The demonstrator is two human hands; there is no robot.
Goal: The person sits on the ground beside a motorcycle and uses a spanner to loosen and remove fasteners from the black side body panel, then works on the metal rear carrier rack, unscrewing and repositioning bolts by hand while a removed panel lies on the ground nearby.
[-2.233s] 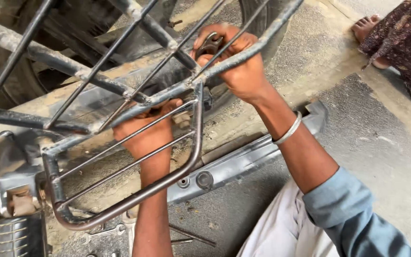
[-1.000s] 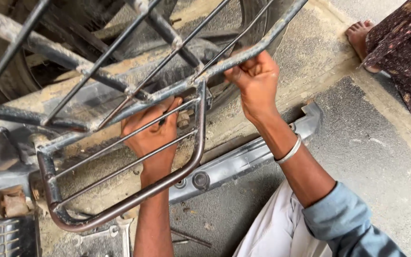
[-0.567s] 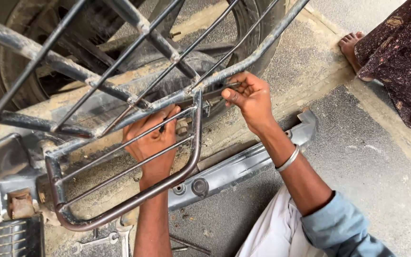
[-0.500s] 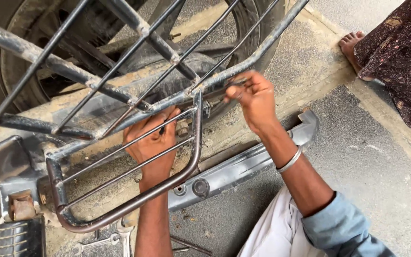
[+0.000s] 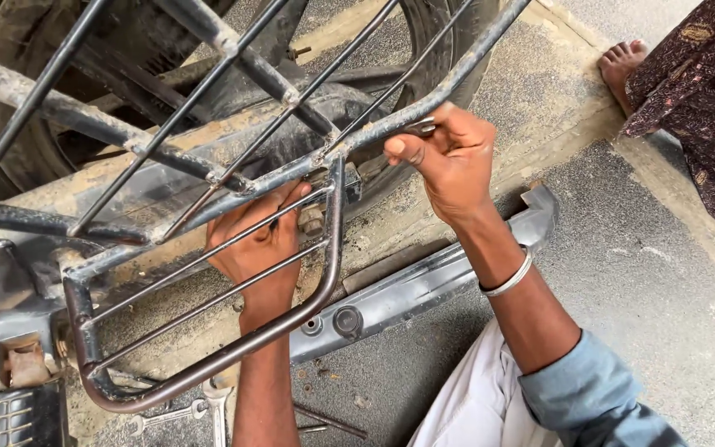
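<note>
My left hand (image 5: pixel 262 244) reaches up behind the bars of a dusty metal side guard frame (image 5: pixel 208 368) on a motorcycle, its fingers on a bolt or nut (image 5: pixel 312 219) at the frame's upper joint. My right hand (image 5: pixel 448 157) grips the handle of a metal wrench (image 5: pixel 419 128) beside the same joint, just under the upper tube of the luggage rack (image 5: pixel 424 95). A steel bangle (image 5: pixel 511 281) circles my right wrist. The wrench head is hidden behind the frame.
The rear tyre and wheel (image 5: pixel 448 50) stand behind the rack. A grey metal bar (image 5: pixel 407 290) lies on the ground below. Loose spanners (image 5: pixel 200 406) lie near the frame's bottom. A footrest (image 5: pixel 18 414) is at lower left. Another person's bare foot (image 5: pixel 622 62) is at top right.
My right hand has swung down from the upper rack tube and back up near the joint, turning the wrench. My left hand has stayed on the bolt. The view shifted slightly.
</note>
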